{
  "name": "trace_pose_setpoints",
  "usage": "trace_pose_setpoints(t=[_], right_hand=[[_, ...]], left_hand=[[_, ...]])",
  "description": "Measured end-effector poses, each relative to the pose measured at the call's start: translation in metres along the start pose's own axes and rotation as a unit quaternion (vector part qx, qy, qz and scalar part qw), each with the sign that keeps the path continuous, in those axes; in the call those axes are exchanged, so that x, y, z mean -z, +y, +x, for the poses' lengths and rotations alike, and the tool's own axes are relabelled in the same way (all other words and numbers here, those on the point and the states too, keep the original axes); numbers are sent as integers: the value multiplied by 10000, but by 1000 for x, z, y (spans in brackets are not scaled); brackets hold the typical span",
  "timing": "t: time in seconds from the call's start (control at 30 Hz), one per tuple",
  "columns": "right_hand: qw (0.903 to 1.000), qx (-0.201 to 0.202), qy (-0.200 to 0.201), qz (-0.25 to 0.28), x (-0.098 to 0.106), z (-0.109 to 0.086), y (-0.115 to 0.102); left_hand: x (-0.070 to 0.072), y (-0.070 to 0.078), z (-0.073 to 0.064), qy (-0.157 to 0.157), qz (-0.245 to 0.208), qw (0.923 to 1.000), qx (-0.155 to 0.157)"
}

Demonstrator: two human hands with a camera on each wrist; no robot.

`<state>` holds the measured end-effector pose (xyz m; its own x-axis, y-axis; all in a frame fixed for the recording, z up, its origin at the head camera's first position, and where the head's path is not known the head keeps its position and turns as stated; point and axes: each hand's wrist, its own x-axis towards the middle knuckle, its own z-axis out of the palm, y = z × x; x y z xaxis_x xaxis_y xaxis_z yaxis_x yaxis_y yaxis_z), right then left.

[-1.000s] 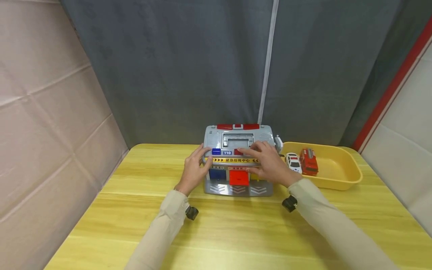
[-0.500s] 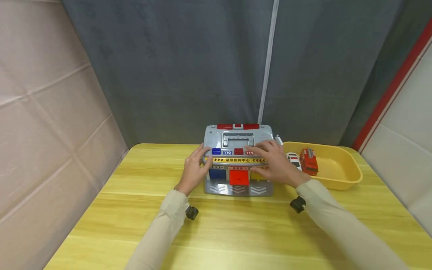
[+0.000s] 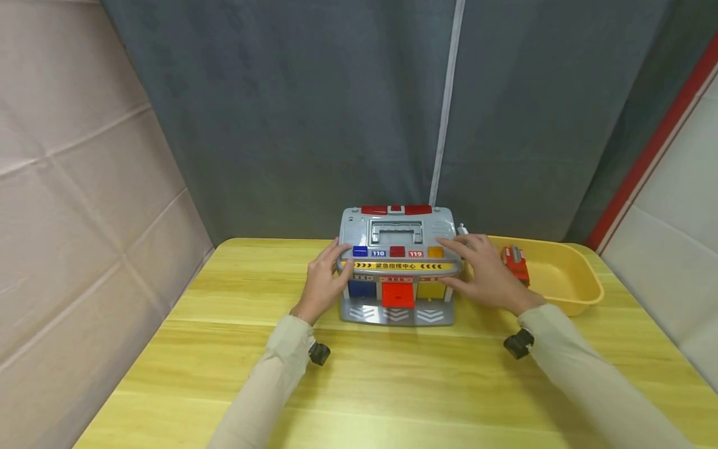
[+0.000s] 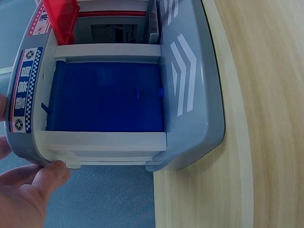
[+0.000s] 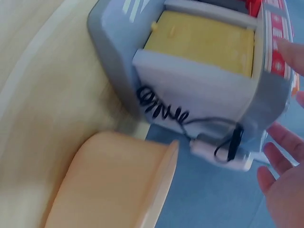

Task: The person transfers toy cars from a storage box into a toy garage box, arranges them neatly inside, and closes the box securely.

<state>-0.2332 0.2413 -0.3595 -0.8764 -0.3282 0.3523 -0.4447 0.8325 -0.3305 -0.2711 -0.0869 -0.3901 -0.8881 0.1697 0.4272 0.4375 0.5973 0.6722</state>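
A grey toy garage [image 3: 354, 231] stands at the table's back, with blue, red and orange buttons along its roof front. My left hand [image 3: 322, 280] holds the roof's left corner between thumb and fingers, its forefinger close by the blue button [image 3: 360, 251]. On the other side my right hand [image 3: 485, 274] reaches with straight fingers to the orange button [image 3: 435, 252], thumb at the front edge. The red door [image 3: 398, 295] is swung outward, baring the bay behind it. The blue door [image 4: 104, 95] and yellow door [image 5: 204, 40] are closed.
Right of the garage sits a yellow plastic bin [image 3: 596, 293] holding a red toy fire truck [image 3: 517, 267]. A white toy handset [image 5: 221, 154] on a black coiled cord hangs on the garage's right side. A grey curtain [image 3: 314, 125] closes off the back.
My right hand has slid rightward along the roof, from the red button to the orange one, and now covers the white toy car. My left hand has stayed in place.
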Motion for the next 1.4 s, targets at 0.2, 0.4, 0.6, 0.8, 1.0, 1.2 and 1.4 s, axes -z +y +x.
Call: trace_pose_setpoints(t=[0.2,0.4,0.6,0.8,1.0,1.2,1.4], right_hand=[[9977,-605,-261,168,8,-12,18],[9969,-776,15,98,11,-20,43],[9894,-1438,123,127,12,-24,63],[9786,-2056,-90,81,7,-28,81],[9670,-2546,-3,60,2,-28,94],[9561,-2918,-185,198,2,-27,101],[9484,-3140,-320,294,3,-25,106]], left_hand=[[-1,0,0,-32,1,10000,0],[0,0,0,-20,-30,10000,17],[-1,-1,0,3,-64,10000,-36],[0,1,-1,-41,-61,10000,62],[1,2,-1,-106,-91,9998,151],[1,2,-1,-37,-119,9999,56],[0,1,0,-58,-135,9999,60]])
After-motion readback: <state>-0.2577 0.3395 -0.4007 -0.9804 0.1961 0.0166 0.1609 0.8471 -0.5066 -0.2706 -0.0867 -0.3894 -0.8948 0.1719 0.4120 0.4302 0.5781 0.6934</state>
